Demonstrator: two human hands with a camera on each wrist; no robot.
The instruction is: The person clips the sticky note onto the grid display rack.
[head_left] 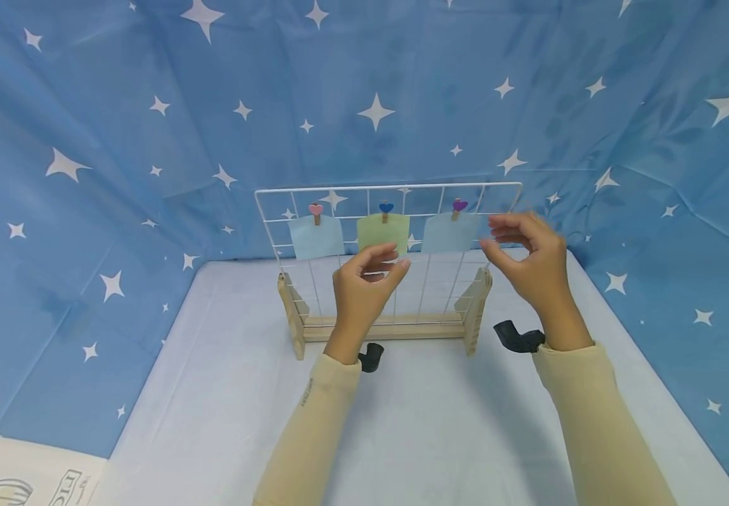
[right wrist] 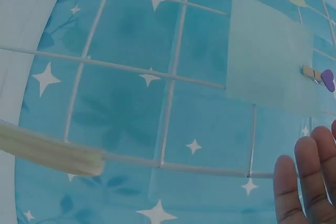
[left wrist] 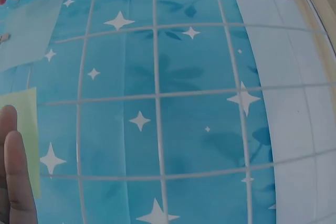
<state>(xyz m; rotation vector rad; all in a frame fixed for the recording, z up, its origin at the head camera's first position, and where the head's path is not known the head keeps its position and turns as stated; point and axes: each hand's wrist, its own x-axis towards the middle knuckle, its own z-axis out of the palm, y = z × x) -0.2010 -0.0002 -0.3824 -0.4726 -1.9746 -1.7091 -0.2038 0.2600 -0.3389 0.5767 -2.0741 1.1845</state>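
Observation:
A white wire grid [head_left: 389, 187] stands upright in a wooden base [head_left: 389, 330]. Three paper notes hang on it, each under a clothespin. The left light blue note [head_left: 316, 240] has a pink heart clothespin [head_left: 316, 213], the green note [head_left: 382, 228] a blue heart clothespin [head_left: 386, 211]. On the right light blue note [head_left: 448, 235] sits a purple heart clothespin [head_left: 457, 209]. My left hand [head_left: 364, 281] hovers before the green note, fingers loosely bent, holding nothing. Beside the right note's outer edge, my right hand [head_left: 531, 260] is raised, thumb and fingers apart, with nothing between them.
A white tabletop [head_left: 225, 393] lies beneath the grid. Behind and at both sides hangs a blue cloth [head_left: 181, 140] with white stars. Black wrist-worn pieces [head_left: 519, 337] show by both wrists. A printed pale cloth or sheet [head_left: 29, 464] is at the lower left.

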